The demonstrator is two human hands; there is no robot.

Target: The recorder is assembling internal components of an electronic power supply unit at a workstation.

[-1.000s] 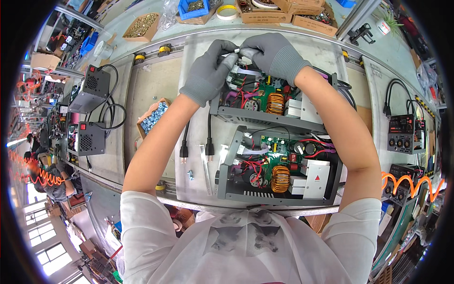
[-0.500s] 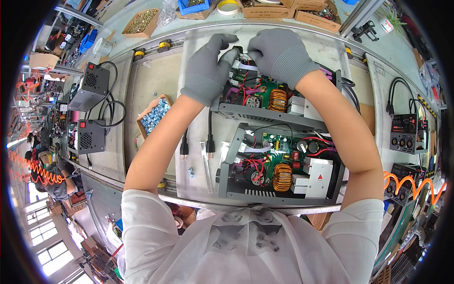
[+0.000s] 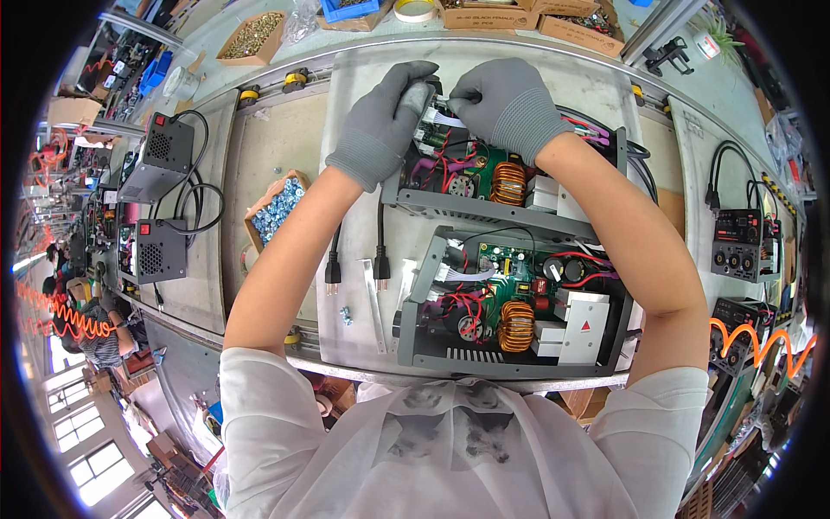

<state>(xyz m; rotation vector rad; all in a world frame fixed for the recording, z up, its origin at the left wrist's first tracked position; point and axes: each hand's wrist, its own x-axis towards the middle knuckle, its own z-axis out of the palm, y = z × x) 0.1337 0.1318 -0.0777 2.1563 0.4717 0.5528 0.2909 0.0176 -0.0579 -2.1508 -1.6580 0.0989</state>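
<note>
Both my hands are gloved in grey and meet at the far end of the farther open chassis point(image 3: 510, 186). My left hand point(image 3: 380, 121) is curled around a small grey part point(image 3: 418, 93) at the unit's far left corner. My right hand point(image 3: 506, 104) has its fingertips pinched on the white ribbon cable point(image 3: 443, 118) just beside that part. The two hands nearly touch.

Two open grey chassis sit on the pale tabletop point(image 3: 277, 147), one behind the other. The nearer chassis point(image 3: 510, 303) lies close to my chest, untouched. Each shows one green circuit board, one copper-wound coil and red wiring.

Two black plugs point(image 3: 356, 268) lie left of the nearer chassis, with a few loose screws point(image 3: 345, 316) beside them. One cardboard box of blue-silver small parts point(image 3: 278, 208) sits further left. Two dark grey closed units point(image 3: 160, 203) with cables stand at the left edge. Two black units with knobs point(image 3: 745, 277) stand at the right, with an orange coiled hose point(image 3: 765, 342) in front of them. Cardboard boxes point(image 3: 251, 35) line the far side.

My forearms cross over both chassis and hide part of the farther board. The cable's connector end is hidden under my fingers, so I cannot tell whether it is seated. My shirt cuts off the near rim of the nearer chassis.
</note>
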